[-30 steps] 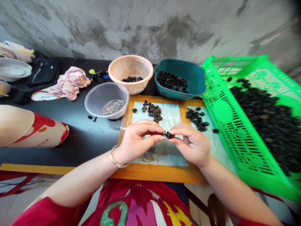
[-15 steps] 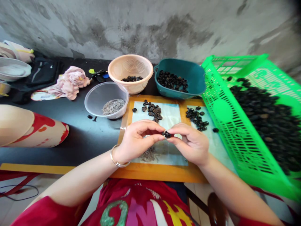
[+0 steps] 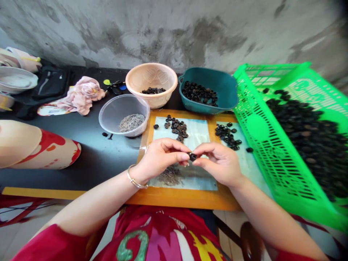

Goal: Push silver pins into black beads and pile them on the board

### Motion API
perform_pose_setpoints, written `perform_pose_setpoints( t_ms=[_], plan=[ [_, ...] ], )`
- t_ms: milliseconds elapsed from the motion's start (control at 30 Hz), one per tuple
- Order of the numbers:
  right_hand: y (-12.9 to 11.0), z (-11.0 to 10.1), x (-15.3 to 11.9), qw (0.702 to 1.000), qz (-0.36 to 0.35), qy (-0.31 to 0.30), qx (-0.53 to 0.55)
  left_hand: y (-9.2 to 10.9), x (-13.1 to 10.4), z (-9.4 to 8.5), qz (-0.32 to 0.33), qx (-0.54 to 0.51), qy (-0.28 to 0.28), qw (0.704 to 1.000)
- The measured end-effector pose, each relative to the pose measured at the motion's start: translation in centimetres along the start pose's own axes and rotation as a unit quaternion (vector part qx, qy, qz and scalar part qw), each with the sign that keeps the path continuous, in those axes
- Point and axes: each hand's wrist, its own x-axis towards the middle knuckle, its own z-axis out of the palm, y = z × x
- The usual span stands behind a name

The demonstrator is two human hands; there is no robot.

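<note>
from my remote seat, through the head camera, i see the left hand [image 3: 157, 156] and the right hand [image 3: 223, 163] meeting over the pale sheet [image 3: 199, 179], thumb and finger of each pinched narrow on one small black piece [image 3: 192, 156]. a second ago each hand had its own part, with a slim gap between; half a second ago those parts came together, and now i make out a single dark lump, its finer detail too small to read. it sits in the air between the fingertips, and the left hand has rolled a little, so a fingertip shows beneath the thumb. more of the pile of metal pins [image 3: 170, 175] below that hand shows now. the black discs [image 3: 178, 128] beyond the hands and the green crate [image 3: 255, 128] to the right lie as they did.
</note>
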Motion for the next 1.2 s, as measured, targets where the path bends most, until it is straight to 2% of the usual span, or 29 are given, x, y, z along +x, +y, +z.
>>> perform_pose_setpoints(
  t_ms=[267,567,833,967,1100,1200],
  plan=[
    [0.5,0.0,-0.1,0.999,-0.013,-0.047,0.012,-0.4,0.1,0.0,-0.052,-0.067,-0.025,0.996],
    [0.6,-0.1,-0.4,0.998,-0.029,-0.051,0.006,-0.8,0.4,-0.2,-0.146,-0.136,-0.045,0.979],
    [0.6,-0.2,-0.4,0.997,-0.039,-0.065,-0.006,-0.7,0.4,-0.3,-0.158,-0.120,-0.064,0.978],
    [0.0,-0.4,0.1,0.994,-0.048,-0.078,-0.059,-0.7,0.3,-0.4,-0.161,-0.119,-0.057,0.978],
    [-0.6,-0.7,0.7,0.981,-0.095,-0.112,-0.130,-0.7,0.4,-0.5,-0.158,-0.113,-0.049,0.980],
    [-0.7,-0.8,0.9,0.974,-0.126,-0.126,-0.143,-0.6,0.4,-0.5,-0.160,-0.102,-0.045,0.981]
  ],
)
